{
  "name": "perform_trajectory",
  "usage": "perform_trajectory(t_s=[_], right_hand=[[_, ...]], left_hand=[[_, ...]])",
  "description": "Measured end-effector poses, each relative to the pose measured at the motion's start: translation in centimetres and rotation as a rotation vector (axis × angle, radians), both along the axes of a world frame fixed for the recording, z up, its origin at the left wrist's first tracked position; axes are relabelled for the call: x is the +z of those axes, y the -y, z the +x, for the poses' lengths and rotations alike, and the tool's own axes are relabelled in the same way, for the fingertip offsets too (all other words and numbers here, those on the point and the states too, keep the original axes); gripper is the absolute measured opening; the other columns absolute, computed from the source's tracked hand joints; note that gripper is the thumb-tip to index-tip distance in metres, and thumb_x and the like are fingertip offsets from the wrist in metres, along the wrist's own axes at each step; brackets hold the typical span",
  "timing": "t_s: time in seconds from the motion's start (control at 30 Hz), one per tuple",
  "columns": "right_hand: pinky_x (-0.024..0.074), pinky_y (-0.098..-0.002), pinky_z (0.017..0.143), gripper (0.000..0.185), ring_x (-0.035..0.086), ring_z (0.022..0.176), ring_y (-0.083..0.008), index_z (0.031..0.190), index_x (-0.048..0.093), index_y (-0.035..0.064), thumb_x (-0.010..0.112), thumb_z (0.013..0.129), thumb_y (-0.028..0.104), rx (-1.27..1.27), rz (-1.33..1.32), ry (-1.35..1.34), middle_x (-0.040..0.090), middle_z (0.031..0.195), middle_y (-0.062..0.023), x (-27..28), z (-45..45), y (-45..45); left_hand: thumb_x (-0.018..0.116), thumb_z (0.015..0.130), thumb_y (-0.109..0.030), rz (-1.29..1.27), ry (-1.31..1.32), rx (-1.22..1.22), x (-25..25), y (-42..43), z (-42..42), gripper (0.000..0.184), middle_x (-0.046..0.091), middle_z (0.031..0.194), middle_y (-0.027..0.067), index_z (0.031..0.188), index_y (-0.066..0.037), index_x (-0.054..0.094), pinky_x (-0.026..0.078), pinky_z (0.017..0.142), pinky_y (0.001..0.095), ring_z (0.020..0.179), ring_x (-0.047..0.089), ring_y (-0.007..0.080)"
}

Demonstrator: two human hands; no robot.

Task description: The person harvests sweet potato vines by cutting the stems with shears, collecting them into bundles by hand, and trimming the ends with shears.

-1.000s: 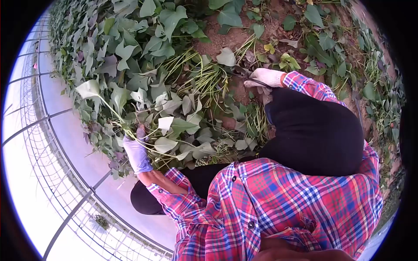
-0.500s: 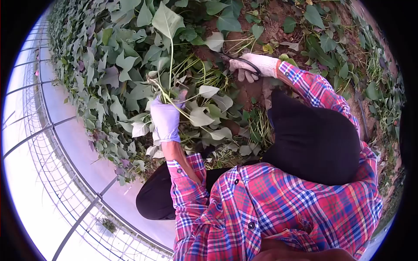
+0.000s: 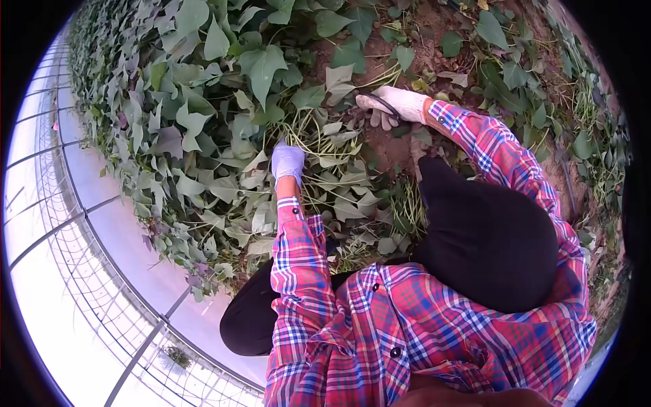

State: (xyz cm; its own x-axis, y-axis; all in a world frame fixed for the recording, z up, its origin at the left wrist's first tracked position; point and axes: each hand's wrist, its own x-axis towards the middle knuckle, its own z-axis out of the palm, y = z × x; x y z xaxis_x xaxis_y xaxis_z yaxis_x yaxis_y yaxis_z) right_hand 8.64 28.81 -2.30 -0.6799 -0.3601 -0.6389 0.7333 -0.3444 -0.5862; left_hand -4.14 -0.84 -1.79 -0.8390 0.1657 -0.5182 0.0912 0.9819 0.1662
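My left hand [image 3: 289, 161], in a pale glove, reaches into the leafy vines. Its fingertips are hidden among leaves and stems, so I cannot tell whether they grip anything. Cut-looking pale green stems [image 3: 308, 139] lie just beyond it, with loose leaves to its right. In my right hand [image 3: 397, 105], also gloved, is a pair of scissors with a black loop handle [image 3: 386, 103]. The fingers are curled around the handle, and the blades are mostly lost behind a leaf [image 3: 339, 83]. Bare reddish soil [image 3: 388, 146] shows below this hand.
Dense vines [image 3: 169, 136] cover the left and upper left. A metal-framed wall with wire mesh [image 3: 88, 271] runs down the left side. My bent knee in black trousers [image 3: 488, 237] is close below my right hand. More vines [image 3: 590, 136] grow at the right.
My left hand held a bunch of leafy stems before; that bunch is no longer raised in it. The hand has moved right and into the vines. My right hand stays nearly in place with the scissors.
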Motion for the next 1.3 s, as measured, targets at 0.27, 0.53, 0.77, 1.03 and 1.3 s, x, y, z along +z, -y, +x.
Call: perform_trajectory(t_s=[0.27, 0.53, 0.77, 1.03, 1.3], right_hand=[[0.0489, -0.0455, 0.080, 0.039, 0.061, 0.091, -0.0409, 0.101, 0.052, -0.0060, 0.063, 0.083, 0.026, 0.302, 1.098, -0.483, 0.062, 0.092, -0.0256, 0.3, 1.3, 3.5], [0.0489, -0.0425, 0.078, 0.035, 0.061, 0.090, -0.0374, 0.101, 0.063, 0.0020, 0.062, 0.082, 0.032, 0.312, 1.211, -0.518, 0.064, 0.094, -0.0199, 4.7, 3.9, 1.8], [0.0478, -0.0450, 0.077, 0.034, 0.061, 0.087, -0.0388, 0.098, 0.062, 0.0001, 0.061, 0.082, 0.030, 0.270, 1.179, -0.737, 0.064, 0.088, -0.0216, 7.1, 4.4, 2.0], [0.0538, -0.0411, 0.060, 0.030, 0.063, 0.089, -0.0300, 0.109, 0.057, 0.0105, 0.057, 0.079, 0.016, 0.306, 1.555, -0.648, 0.060, 0.092, -0.0126, -2.3, 5.2, 5.7], [0.0520, -0.0478, 0.067, 0.039, 0.066, 0.079, -0.0360, 0.119, 0.057, 0.0144, 0.049, 0.085, 0.031, 0.115, 1.405, -0.711, 0.063, 0.087, -0.0188, -4.8, 3.7, 5.4]], left_hand=[[0.072, 0.081, -0.006, 0.880, 0.270, 0.410, 12.4, 0.2, 2.9, 0.021, 0.065, 0.087, -0.0007, 0.100, -0.003, 0.065, 0.047, 0.063, 0.0225, 0.073, 0.058, 0.0075], [0.068, 0.086, -0.012, 1.204, 0.351, 0.121, 16.9, -2.4, 7.5, 0.013, 0.064, 0.075, 0.0012, 0.094, -0.003, 0.065, 0.046, 0.061, 0.0240, 0.063, 0.057, 0.0106], [0.067, 0.088, -0.018, 1.066, -0.017, 0.064, 17.5, 0.9, 8.9, 0.025, 0.063, 0.094, 0.0028, 0.104, -0.003, 0.054, 0.047, 0.074, 0.0233, 0.084, 0.058, 0.0085], [0.060, 0.090, -0.016, 1.064, -0.550, 0.559, 33.4, 4.5, 11.6, 0.024, 0.064, 0.083, 0.0052, 0.103, 0.004, 0.061, 0.047, 0.056, 0.0270, 0.063, 0.057, 0.0127], [0.060, 0.090, -0.015, 1.039, -0.482, 0.406, 34.2, 1.6, 11.4, 0.023, 0.064, 0.083, 0.0051, 0.102, 0.004, 0.061, 0.047, 0.056, 0.0269, 0.062, 0.057, 0.0125]])
